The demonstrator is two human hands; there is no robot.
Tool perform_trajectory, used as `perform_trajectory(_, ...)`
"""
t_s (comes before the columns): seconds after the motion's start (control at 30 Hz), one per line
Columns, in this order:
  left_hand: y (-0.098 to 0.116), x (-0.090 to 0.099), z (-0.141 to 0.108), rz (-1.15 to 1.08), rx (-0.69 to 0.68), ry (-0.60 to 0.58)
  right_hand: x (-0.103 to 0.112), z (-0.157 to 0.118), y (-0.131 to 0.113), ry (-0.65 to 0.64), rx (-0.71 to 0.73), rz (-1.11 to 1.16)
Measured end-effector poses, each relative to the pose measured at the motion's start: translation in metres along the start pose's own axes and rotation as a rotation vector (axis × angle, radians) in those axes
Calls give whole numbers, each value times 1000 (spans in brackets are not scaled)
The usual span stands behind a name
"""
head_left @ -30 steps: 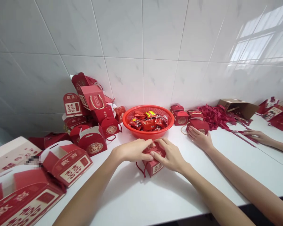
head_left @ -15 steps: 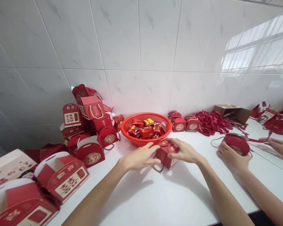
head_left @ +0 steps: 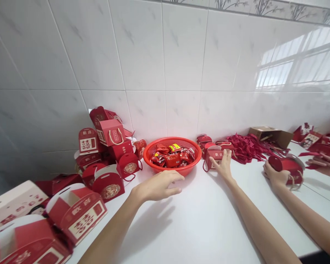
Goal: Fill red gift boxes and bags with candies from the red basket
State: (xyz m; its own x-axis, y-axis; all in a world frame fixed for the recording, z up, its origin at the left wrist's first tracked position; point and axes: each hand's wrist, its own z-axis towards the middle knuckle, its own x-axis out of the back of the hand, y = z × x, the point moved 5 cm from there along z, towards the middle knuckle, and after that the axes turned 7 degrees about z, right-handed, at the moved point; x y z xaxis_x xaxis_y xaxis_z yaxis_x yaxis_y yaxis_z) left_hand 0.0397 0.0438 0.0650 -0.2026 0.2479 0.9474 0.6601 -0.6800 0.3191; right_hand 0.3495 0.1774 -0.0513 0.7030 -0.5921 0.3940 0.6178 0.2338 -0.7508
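My left hand hovers over the white table in front of the red plastic basket, fingers apart and holding nothing. The basket holds red-wrapped packets. To the right of the basket, my right hand touches the front and right side of a closed red box with spread fingers. That box stands on the table before other small closed red boxes; a dark red cord loop hangs at its left side.
Open red boxes and a stacked pile stand left. At right are red ribbons, a cardboard box and another person's hands with a red box and ribbon. A tiled wall rises behind.
My right hand has moved the closed box rightward from before the basket to the small boxes. My left hand is off it. The other person's box has turned. The view has tilted up slightly.
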Motion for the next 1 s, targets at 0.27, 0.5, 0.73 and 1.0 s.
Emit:
perform_trajectory(0.27, -4, 14, -13, 16, 27, 42, -13, 10, 4, -35, 23, -40)
perform_trajectory(0.5, -1, 32, -26, 36, 67, 111, -6, 7, -1, -25, 16, -97)
perform_trajectory(0.73, -37, 82, -82, 106, 400, 385, 14, 1, -35, 59, 34, -44)
perform_trajectory(1.0, -118, 78, -130, -111, 943, 230, 26, -30, -104, 156, 389, 253)
